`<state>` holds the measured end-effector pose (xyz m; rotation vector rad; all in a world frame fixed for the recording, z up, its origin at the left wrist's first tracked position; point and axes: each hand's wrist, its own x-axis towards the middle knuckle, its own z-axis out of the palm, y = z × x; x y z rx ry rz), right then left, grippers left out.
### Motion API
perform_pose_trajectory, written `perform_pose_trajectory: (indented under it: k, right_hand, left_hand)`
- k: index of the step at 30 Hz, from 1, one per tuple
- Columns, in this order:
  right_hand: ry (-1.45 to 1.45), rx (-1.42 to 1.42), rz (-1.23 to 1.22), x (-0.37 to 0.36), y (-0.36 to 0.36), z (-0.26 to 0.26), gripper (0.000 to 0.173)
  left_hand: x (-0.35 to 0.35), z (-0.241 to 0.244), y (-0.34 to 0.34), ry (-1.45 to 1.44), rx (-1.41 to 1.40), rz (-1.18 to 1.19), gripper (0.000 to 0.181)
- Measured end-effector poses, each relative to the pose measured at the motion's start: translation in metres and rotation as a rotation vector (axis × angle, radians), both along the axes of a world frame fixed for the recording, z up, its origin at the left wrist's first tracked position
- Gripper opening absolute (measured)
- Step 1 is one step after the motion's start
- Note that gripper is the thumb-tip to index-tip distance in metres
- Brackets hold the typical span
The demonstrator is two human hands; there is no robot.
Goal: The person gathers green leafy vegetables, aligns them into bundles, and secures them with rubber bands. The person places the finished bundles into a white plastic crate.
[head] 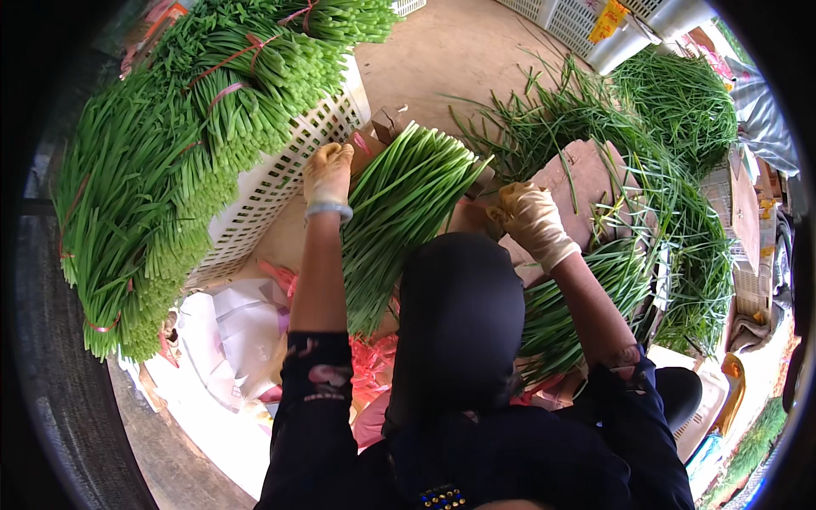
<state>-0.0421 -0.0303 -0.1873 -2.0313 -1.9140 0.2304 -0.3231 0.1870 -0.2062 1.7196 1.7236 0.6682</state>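
A loose bunch of garlic chives (pixel 408 197) lies before me, pale cut ends pointing away and green leaves towards my knee. Beside its left edge is my left hand (pixel 328 173), in a thin cream glove with a grey band at the wrist. Its fingers are curled, and what they may hold is hidden. My right hand (pixel 534 220), gloved likewise, is closed to the right of the bunch. A thin pinkish-red strip (pixel 473 204) runs from beside the bunch to its fingertips. Under the bunch, a brown block (pixel 386 124) shows at its far end.
On the left, a white perforated plastic crate (pixel 280 175) bears tied chive bundles (pixel 223 115). Loose chives (pixel 682 210) heap around a brown board (pixel 574 182) at right. More chives (pixel 593 280) lie under my right forearm. White crates (pixel 567 29) stand behind; red plastic strips (pixel 370 363) lie near my knee.
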Motion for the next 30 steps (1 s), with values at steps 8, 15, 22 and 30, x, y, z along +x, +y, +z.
perform_pose_trajectory:
  k: [8, 15, 22, 30]
  right_hand:
    - [0.346, 0.129, 0.03, -0.008, -0.014, -0.005, 0.02]
    - [0.585, 0.071, 0.037, -0.013, -0.013, -0.002, 0.015]
    - [0.611, 0.236, -0.194, -0.023, -0.008, -0.019, 0.011]
    - [0.539, 0.165, -0.013, 0.003, 0.024, -0.026, 0.013]
  left_hand:
    - [0.051, -0.02, 0.025, -0.099, -0.297, 0.107, 0.035]
    - [0.027, -0.024, 0.029, -0.029, -0.206, -0.084, 0.03]
    - [-0.006, -0.038, 0.046, -0.363, -0.429, -0.305, 0.023]
    - [0.01, -0.024, 0.034, -0.298, -0.351, -0.186, 0.016]
